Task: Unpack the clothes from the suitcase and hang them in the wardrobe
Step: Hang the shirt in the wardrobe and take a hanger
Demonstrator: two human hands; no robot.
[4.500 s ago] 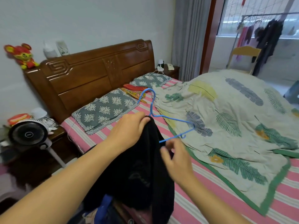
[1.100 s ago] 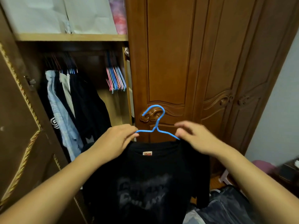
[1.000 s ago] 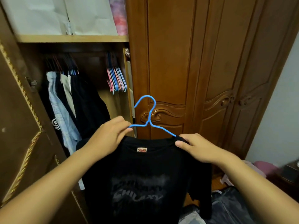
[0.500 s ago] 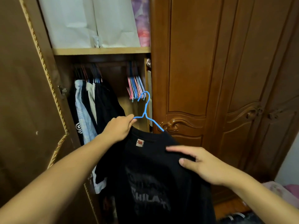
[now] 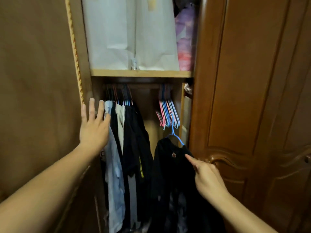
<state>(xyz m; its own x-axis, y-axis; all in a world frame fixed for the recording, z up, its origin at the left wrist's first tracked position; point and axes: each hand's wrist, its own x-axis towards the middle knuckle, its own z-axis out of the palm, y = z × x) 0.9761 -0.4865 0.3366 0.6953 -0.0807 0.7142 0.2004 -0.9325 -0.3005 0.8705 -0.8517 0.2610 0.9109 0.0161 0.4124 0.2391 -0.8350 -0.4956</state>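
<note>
The person's right hand (image 5: pixel 206 175) is gripping the black T-shirt (image 5: pixel 170 165) by its shoulder, index finger pointing up, with the blue hanger (image 5: pixel 175 132) sticking out above the collar, just below the empty hangers (image 5: pixel 167 113) inside the wardrobe (image 5: pixel 252 98). The left hand (image 5: pixel 94 126) is spreading flat, fingers straight, against the hanging clothes (image 5: pixel 127 140).

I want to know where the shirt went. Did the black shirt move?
Yes. The black shirt on its blue hanger moved from in front of the closed door leftward into the open wardrobe, below the empty hangers.
</note>
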